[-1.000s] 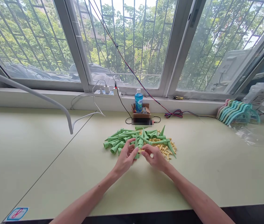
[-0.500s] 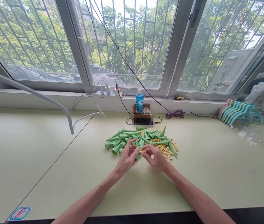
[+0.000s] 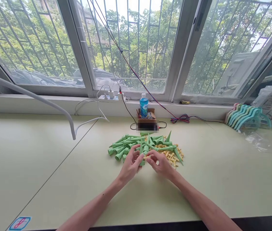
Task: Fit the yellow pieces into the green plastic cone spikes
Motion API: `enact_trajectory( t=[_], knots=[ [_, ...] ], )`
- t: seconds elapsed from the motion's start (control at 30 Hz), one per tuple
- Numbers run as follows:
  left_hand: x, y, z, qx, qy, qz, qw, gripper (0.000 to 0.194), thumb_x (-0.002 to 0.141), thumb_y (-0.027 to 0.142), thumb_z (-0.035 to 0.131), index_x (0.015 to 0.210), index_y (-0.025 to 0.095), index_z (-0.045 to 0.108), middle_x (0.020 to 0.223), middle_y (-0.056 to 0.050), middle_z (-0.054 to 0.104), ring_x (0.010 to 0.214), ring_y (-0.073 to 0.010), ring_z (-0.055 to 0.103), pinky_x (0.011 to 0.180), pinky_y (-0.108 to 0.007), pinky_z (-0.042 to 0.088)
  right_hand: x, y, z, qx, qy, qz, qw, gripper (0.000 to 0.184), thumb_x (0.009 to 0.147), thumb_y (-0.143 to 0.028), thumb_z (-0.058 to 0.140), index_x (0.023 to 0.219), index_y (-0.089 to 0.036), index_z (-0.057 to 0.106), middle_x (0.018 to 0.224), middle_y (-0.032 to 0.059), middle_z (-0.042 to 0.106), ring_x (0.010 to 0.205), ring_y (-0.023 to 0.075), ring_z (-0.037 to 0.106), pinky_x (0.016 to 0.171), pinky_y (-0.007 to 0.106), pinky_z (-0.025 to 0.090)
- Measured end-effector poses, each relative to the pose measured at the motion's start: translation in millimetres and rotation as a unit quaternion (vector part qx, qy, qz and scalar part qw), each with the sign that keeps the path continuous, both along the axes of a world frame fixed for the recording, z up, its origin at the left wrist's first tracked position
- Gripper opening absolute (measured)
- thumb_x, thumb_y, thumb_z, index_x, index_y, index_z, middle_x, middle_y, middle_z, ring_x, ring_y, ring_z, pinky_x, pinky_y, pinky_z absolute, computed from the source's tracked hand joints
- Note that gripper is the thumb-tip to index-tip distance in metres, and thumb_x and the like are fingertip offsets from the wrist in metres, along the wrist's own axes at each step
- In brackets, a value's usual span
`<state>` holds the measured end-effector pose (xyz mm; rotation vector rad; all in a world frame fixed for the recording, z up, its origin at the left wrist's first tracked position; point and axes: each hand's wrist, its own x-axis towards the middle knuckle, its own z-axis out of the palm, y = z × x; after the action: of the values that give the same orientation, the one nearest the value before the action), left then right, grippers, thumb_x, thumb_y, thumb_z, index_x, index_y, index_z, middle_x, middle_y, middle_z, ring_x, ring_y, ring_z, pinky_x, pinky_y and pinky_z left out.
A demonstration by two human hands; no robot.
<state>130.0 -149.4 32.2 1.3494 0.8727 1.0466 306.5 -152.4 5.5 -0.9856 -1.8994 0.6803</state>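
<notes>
Holding green spike [image 3: 141, 148], yellow peg [image 3: 145, 158]; hands [image 3: 129, 164] [image 3: 162, 165] nearly unmoved since earlier.

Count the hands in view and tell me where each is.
2: the left hand holds a green spike; the right hand, beside it, pinches a yellow peg. No others show.

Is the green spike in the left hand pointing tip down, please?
No, the green spike in the left hand has its narrow tip uppermost in the view.

Bright daylight floods in through the windows [image 3: 131, 57].
</notes>
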Motion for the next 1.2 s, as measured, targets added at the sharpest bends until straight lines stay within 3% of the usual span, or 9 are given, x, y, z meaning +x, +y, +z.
enact_trajectory(
  t=[0.47, 0.7, 1.07, 1.2],
  knots=[
    [-0.8, 1.4, -3.9, 0.006, -0.003, -0.011, 1.000, 0.044, 0.089, 0.048, 0.059, 0.124, 0.029, 0.042, 0.074, 0.006, 0.033, 0.060, -0.0093, 0.040, 0.041, -0.014, 0.035, 0.1, 1.0, -1.0, 0.000, -0.005, -0.007, 1.000, 0.019, 0.098, -0.036, 0.047, 0.089, -0.020, 0.052, 0.054, -0.0078, 0.036, 0.048, 0.0104, 0.030, 0.050, 0.023, 0.027],
    [-1.0, 2.4, -4.8, 0.009, -0.007, -0.009, 1.000, 0.044, 0.089, 0.048, 0.059, 0.124, 0.028, 0.042, 0.074, 0.006, 0.033, 0.060, -0.0092, 0.037, 0.042, -0.014, 0.036, 0.4, -0.5, 0.0, -0.010, 0.008, 0.014, 1.000, 0.016, 0.097, -0.036, 0.050, 0.100, -0.020, 0.050, 0.056, -0.0083, 0.039, 0.048, 0.0106, 0.032, 0.051, 0.023, 0.029],
    [-0.2, 0.1, -1.3, 0.001, 0.008, -0.011, 1.000, 0.045, 0.088, 0.049, 0.059, 0.124, 0.029, 0.042, 0.076, 0.005, 0.038, 0.064, -0.0111, 0.043, 0.043, -0.015, 0.037, 0.9, 1.6, -1.7, -0.015, -0.010, 0.001, 1.000, 0.025, 0.099, -0.038, 0.044, 0.085, -0.020, 0.053, 0.054, -0.0067, 0.038, 0.048, 0.0103, 0.030, 0.048, 0.024, 0.024],
    [0.0, -0.3, 0.5, 0.002, 0.007, -0.004, 1.000, 0.046, 0.087, 0.050, 0.059, 0.124, 0.028, 0.042, 0.075, 0.005, 0.037, 0.062, -0.0105, 0.042, 0.042, -0.015, 0.036, 0.7, 0.5, 0.1, -0.018, -0.016, -0.004, 1.000, 0.024, 0.099, -0.040, 0.045, 0.092, -0.019, 0.054, 0.054, -0.0073, 0.038, 0.047, 0.0104, 0.031, 0.049, 0.024, 0.026]
  ],
)
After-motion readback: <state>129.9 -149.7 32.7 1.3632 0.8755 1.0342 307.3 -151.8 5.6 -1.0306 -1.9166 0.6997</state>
